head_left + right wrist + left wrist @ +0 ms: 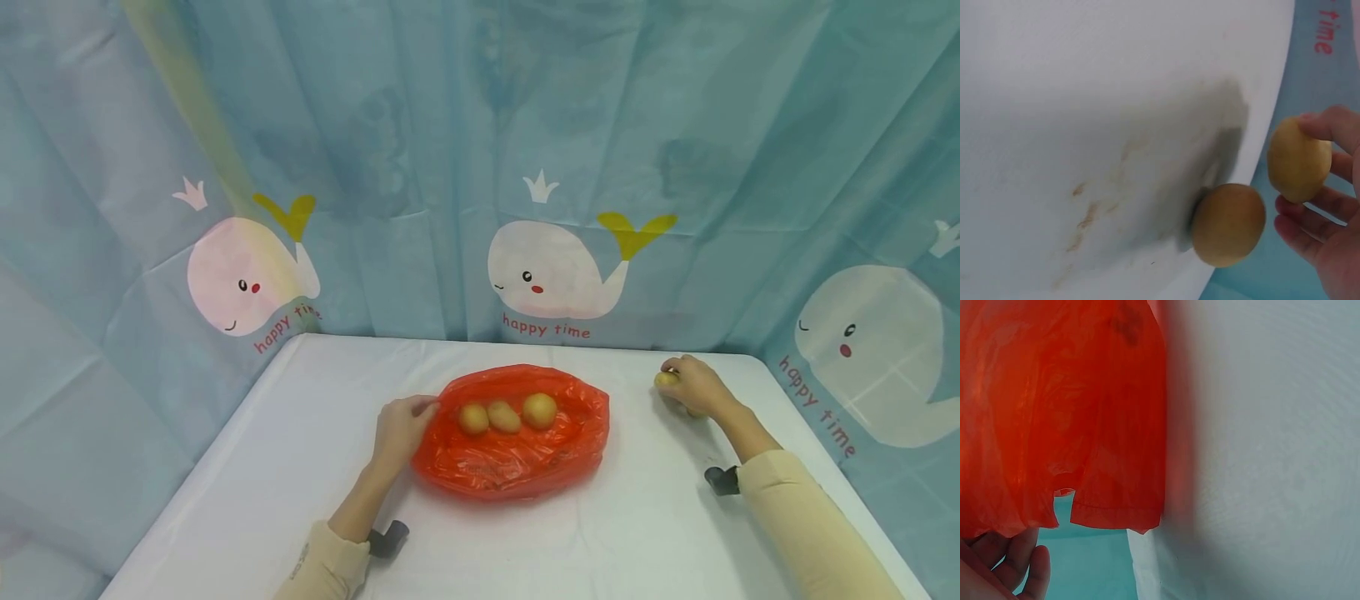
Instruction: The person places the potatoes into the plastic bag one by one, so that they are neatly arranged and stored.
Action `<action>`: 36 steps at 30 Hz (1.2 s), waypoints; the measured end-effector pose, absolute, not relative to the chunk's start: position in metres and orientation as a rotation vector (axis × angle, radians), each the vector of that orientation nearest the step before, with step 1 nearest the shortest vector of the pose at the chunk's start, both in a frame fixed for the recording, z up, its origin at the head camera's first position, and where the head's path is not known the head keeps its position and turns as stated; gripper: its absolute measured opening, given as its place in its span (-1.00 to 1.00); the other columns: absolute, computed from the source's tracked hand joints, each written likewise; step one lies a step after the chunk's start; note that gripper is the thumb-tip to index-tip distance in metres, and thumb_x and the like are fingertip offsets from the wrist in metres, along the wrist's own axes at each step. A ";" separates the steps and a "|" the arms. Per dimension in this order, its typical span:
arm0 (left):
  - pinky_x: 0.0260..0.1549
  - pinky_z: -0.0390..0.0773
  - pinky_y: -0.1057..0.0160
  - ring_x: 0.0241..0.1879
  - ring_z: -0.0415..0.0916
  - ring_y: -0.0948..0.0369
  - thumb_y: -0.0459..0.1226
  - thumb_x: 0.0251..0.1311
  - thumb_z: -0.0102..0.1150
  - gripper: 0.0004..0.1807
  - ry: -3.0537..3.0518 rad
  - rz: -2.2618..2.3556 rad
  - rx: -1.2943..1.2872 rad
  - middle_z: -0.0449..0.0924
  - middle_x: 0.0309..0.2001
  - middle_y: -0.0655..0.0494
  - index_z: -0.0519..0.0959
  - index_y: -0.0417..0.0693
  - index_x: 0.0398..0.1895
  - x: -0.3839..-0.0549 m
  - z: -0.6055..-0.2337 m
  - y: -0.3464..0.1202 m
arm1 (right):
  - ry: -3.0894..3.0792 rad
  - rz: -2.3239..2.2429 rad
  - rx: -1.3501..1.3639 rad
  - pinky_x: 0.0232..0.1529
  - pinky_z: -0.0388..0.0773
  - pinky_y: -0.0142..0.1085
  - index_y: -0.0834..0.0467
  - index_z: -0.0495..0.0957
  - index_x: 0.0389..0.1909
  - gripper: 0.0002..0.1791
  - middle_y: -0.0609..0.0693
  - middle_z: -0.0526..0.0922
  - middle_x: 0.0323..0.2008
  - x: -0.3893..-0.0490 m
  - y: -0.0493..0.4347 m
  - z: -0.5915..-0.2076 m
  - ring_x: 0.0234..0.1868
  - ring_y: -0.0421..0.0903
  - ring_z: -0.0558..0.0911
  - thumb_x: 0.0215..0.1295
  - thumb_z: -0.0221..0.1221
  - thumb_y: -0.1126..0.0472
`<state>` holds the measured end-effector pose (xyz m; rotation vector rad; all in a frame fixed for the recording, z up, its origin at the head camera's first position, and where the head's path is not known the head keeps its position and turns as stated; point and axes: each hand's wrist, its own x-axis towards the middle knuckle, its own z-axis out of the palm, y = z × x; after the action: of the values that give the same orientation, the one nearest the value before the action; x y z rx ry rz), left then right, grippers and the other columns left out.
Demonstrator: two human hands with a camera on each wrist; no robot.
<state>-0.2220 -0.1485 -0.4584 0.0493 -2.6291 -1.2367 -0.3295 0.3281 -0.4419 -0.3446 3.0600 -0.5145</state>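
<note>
A red plastic bag [510, 475] lies with its mouth open in the middle of the table. Three potatoes show inside it: a round one [473, 419], a longer one [504, 417] and another round one [539, 411]. At the bag's left edge my left hand [401, 429] pinches the plastic; the left wrist view shows curled fingers [1019, 562] under the bag's rim. Toward the far right corner, my right hand [701, 386] grips a potato [1298, 159] between thumb and fingers, raised off the table. Beneath it, another potato [1229, 225] rests on the tabletop, mostly hidden in the head view.
A white cloth [300, 467] covers the table. Brown dirt smudges [1088, 215] mark it near the loose potato. Behind and along the sides hangs a blue curtain [420, 125] printed with whales.
</note>
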 end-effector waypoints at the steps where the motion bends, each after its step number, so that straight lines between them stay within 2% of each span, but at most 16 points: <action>1: 0.04 0.63 -0.01 0.00 0.65 -0.01 -0.20 0.29 0.21 -0.74 -2.630 -1.237 0.051 0.74 -0.10 -0.05 0.70 -0.13 -0.05 -0.222 -0.458 -0.149 | 3.064 -0.516 -0.349 -0.09 0.51 0.11 0.40 0.52 0.00 -0.57 0.33 0.58 -0.16 -0.329 0.326 -0.441 -0.18 0.16 0.56 0.23 0.18 0.16; 11: 0.05 0.63 -0.02 0.01 0.64 -0.01 -0.20 0.29 0.21 -0.73 -2.635 -1.228 0.050 0.74 -0.10 -0.04 0.69 -0.12 -0.04 -0.222 -0.457 -0.150 | 3.074 -0.602 -0.388 -0.11 0.50 0.08 0.38 0.53 -0.01 -0.57 0.26 0.55 -0.19 -0.330 0.315 -0.435 -0.19 0.12 0.53 0.25 0.21 0.13; 25: 0.06 0.62 -0.02 0.01 0.65 -0.01 -0.20 0.28 0.21 -0.74 -2.628 -1.240 0.049 0.74 -0.10 -0.05 0.70 -0.13 -0.06 -0.221 -0.458 -0.150 | 3.079 -0.696 -0.405 -0.15 0.50 0.00 0.36 0.52 0.04 -0.54 0.28 0.55 -0.13 -0.318 0.302 -0.426 -0.17 0.12 0.52 0.25 0.26 0.12; 36: 0.05 0.63 -0.01 0.00 0.65 -0.01 -0.20 0.29 0.21 -0.73 -2.634 -1.242 0.053 0.74 -0.10 -0.05 0.69 -0.13 -0.05 -0.222 -0.457 -0.150 | 3.069 -0.743 -0.378 -0.11 0.54 0.02 0.33 0.52 0.06 -0.55 0.26 0.54 -0.11 -0.310 0.289 -0.417 -0.14 0.13 0.51 0.26 0.26 0.12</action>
<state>-0.2215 -0.1503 -0.4571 0.0531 -2.6341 -1.2415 -0.3099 0.2890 -0.4167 -0.3781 3.0693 -0.7432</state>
